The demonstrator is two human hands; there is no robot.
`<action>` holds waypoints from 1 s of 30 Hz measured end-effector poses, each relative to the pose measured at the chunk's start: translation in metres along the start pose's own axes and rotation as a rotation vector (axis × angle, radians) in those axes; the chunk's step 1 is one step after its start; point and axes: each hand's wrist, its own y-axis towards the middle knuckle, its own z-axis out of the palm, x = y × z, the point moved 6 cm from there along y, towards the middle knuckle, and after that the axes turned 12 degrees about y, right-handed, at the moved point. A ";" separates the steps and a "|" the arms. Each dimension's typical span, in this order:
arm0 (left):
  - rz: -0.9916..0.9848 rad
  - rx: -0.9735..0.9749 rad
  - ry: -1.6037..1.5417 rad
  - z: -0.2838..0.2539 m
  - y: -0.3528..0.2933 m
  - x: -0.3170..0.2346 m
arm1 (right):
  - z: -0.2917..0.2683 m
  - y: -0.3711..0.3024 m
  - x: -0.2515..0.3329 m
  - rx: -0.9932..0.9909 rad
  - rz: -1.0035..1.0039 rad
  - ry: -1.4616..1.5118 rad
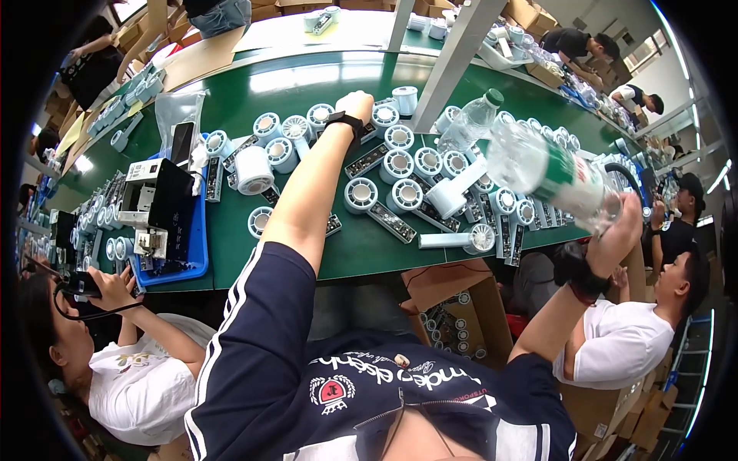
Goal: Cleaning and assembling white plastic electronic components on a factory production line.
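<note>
My left arm stretches forward over the green workbench, with a dark band at the wrist. My left hand [355, 106] is closed above the far rows of pale blue handheld fan parts [398, 164]; whatever its fingers may hold is hidden. At the right, my raised right hand [619, 221] grips one end of a large clear plastic bottle [530, 163] with a green label. The bottle is tilted and partly blurred, its far end up and to the left, above the fan parts. Behind it a smaller clear bottle [466, 124] with a green cap stands near a grey post.
A blue tray [201, 238] with a black-and-white machine [157, 207] stands at the left of the green workbench [323, 265]. A slanted grey post [453, 65] rises beyond. Below the near edge is a cardboard box [492, 307] of parts. People sit close on both sides.
</note>
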 end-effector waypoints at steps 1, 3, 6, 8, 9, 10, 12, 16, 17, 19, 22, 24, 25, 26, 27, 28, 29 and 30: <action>-0.028 -0.045 0.056 -0.003 -0.001 -0.001 | -0.002 -0.026 0.009 0.166 -0.323 -0.387; -0.084 -0.130 0.177 -0.011 -0.008 -0.002 | -0.013 -0.076 -0.028 0.157 -0.117 -0.040; -0.091 -0.204 0.178 -0.034 -0.020 -0.006 | -0.021 -0.153 -0.096 -0.245 0.867 1.057; -0.099 -0.235 0.176 -0.052 -0.033 -0.008 | 0.024 -0.159 -0.060 0.071 0.964 1.832; -0.142 -0.343 0.213 -0.065 -0.047 -0.009 | 0.037 -0.172 -0.056 0.065 0.973 1.841; -0.192 -0.446 0.241 -0.082 -0.064 -0.009 | 0.048 -0.183 -0.057 -0.050 1.011 1.752; -0.218 -0.471 0.249 -0.111 -0.099 -0.013 | 0.060 -0.201 -0.059 -0.264 1.071 1.564; -0.116 -0.596 -0.125 -0.141 -0.192 -0.036 | 0.083 -0.203 -0.038 0.020 1.061 1.987; -0.093 -0.574 -0.280 -0.144 -0.227 -0.037 | 0.092 -0.202 -0.039 0.046 1.079 2.013; -0.079 -0.486 -0.499 -0.129 -0.272 -0.045 | 0.092 -0.207 -0.051 -0.026 1.126 1.900; -0.096 -0.289 -0.776 -0.092 -0.333 -0.041 | 0.093 -0.207 -0.051 0.012 1.134 1.867; -0.123 -0.108 -0.872 -0.063 -0.358 -0.041 | 0.092 -0.206 -0.043 0.124 1.110 1.897; -0.125 -0.102 -0.875 -0.054 -0.362 -0.036 | 0.092 -0.212 -0.042 0.122 1.117 1.892; -0.065 -0.107 -0.842 -0.047 -0.362 -0.032 | 0.096 -0.221 -0.045 0.099 1.160 1.885; -0.005 -0.112 -0.809 -0.040 -0.360 -0.028 | 0.101 -0.230 -0.049 0.075 1.201 1.877; 0.045 -0.128 -0.769 -0.038 -0.357 -0.026 | 0.110 -0.234 -0.053 0.067 1.241 1.878; 0.037 -0.133 -0.768 -0.034 -0.353 -0.025 | 0.118 -0.235 -0.057 0.078 1.243 1.881; 0.063 -0.165 -0.751 -0.035 -0.346 -0.025 | 0.123 -0.241 -0.060 0.031 1.295 1.795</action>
